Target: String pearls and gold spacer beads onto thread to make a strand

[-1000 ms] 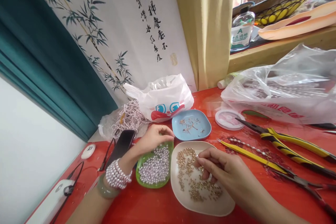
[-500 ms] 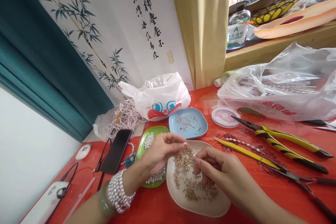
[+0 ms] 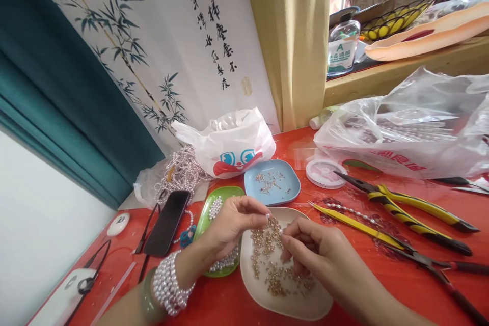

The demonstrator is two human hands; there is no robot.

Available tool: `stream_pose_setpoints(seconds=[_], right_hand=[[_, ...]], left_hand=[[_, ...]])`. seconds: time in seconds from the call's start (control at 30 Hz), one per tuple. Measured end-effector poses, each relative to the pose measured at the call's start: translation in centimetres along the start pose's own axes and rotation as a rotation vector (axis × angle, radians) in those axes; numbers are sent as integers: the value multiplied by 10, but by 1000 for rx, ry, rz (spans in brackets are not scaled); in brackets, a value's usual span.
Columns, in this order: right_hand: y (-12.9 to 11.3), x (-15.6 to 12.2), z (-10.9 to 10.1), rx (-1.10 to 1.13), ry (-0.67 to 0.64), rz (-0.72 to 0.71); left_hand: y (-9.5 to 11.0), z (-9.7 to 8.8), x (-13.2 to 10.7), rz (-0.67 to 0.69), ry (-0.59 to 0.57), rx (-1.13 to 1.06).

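**Small gold beads in a cream dish, near edge of the surface**

Handling (judged): each gold bead (image 3: 272, 275) looks tiny, hard, light and smooth, so likely to roll or slip away. Best taken one at a time between thumb tip and forefinger tip, held low over the dish so a dropped one falls back in.

Appearance: shiny round gold-coloured beads, loosely scattered in clusters across the cream dish (image 3: 305, 308), which is shallow with rounded corners.

Right hand (image 3: 319, 252): over the cream dish, fingers curled and pinched together at the tips; whether a bead is between them is too small to tell.

Left hand (image 3: 233, 221): above the seam of the two near dishes, thumb and forefinger drawn close, tips facing the right hand. What it pinches cannot be made out. Pearl bracelets and a green bangle sit at the wrist.

Beside, leftward: green dish (image 3: 208, 214) of pale pearl beads, touching the cream dish.

Further back: blue dish (image 3: 290, 193) with small metal findings; black phone (image 3: 167, 222); yellow-handled pliers (image 3: 412, 211) toward the right edge.

Far edge: white printed bag (image 3: 229, 142) and clear plastic bag (image 3: 412, 127).
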State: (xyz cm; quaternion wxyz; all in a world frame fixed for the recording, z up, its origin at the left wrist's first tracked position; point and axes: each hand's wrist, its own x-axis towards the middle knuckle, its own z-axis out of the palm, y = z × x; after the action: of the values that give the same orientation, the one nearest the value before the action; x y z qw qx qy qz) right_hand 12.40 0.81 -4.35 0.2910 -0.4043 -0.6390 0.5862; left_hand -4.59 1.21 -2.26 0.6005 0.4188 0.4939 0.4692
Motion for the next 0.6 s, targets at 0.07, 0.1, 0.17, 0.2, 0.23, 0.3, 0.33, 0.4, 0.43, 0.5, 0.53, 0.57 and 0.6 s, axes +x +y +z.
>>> stream_pose_setpoints(seconds=[0.07,0.1,0.17,0.2,0.23,0.3,0.33,0.4,0.43,0.5,0.53,0.57,0.6], right_hand=[[-1,0,0,-2,-5,-4],[-1,0,0,-4,-7,-8],[-1,1,0,-7,-6,-24],[-1,1,0,-8,-3,-35],[-1,1,0,-11,2,-46],[0,2,0,-16,18,-60],[1,2,0,-16,23,-62],[3,3,0,-8,29,-58],[4,3,0,0,28,-57],[5,4,0,21,27,-67],[5,5,0,31,26,-72],[4,5,0,35,26,-74],[4,5,0,36,28,-77]], left_hand=[[-1,0,0,45,-6,45],[-1,1,0,69,-13,70],[-1,1,0,102,-31,120],[0,1,-1,109,-41,144],[0,1,-1,112,-51,167],[1,1,-3,122,-68,216],[1,1,-4,130,-73,244],[2,2,-5,151,-72,305],[2,3,-6,161,-68,332],[4,4,-8,181,-65,366],[5,5,-8,196,-70,371],[6,5,-9,214,-77,373],[7,5,-9,234,-79,372]])
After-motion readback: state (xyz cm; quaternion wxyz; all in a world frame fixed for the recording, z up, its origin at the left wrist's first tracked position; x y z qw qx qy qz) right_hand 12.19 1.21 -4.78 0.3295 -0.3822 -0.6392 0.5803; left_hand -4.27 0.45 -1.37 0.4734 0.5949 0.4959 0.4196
